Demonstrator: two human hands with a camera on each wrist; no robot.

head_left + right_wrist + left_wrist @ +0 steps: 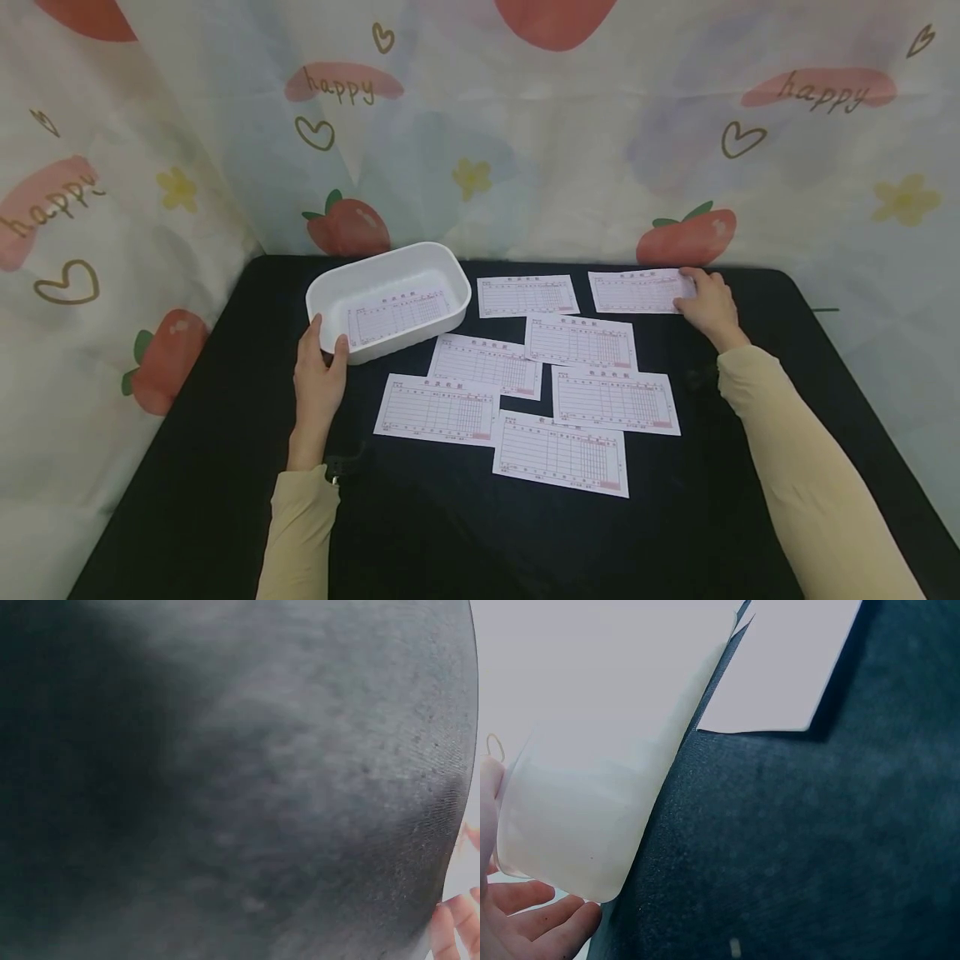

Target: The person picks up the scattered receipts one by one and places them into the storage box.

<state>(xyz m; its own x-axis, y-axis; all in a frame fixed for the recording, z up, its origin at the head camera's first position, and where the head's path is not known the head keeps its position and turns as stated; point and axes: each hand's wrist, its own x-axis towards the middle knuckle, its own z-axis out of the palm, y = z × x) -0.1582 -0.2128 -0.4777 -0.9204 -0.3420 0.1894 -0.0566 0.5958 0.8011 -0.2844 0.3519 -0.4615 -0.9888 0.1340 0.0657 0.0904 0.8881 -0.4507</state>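
A white plastic bin (390,287) stands at the back left of the black table (187,467) with one printed form (397,317) lying inside it. My left hand (328,333) holds the bin's near left corner, thumb on the front wall and fingers round the side. In the left wrist view the bin wall (577,795) fills the upper left above my fingers (540,926). My right hand (684,292) pinches the right end of the far right form (637,292). Only its fingertips (448,930) show in the right wrist view, over black cloth (225,787).
Several more forms lie spread over the middle of the table, the nearest one (561,454) toward me. One form's white corner (787,667) shows beside the bin. A strawberry-print curtain (525,150) hangs close behind and to the left.
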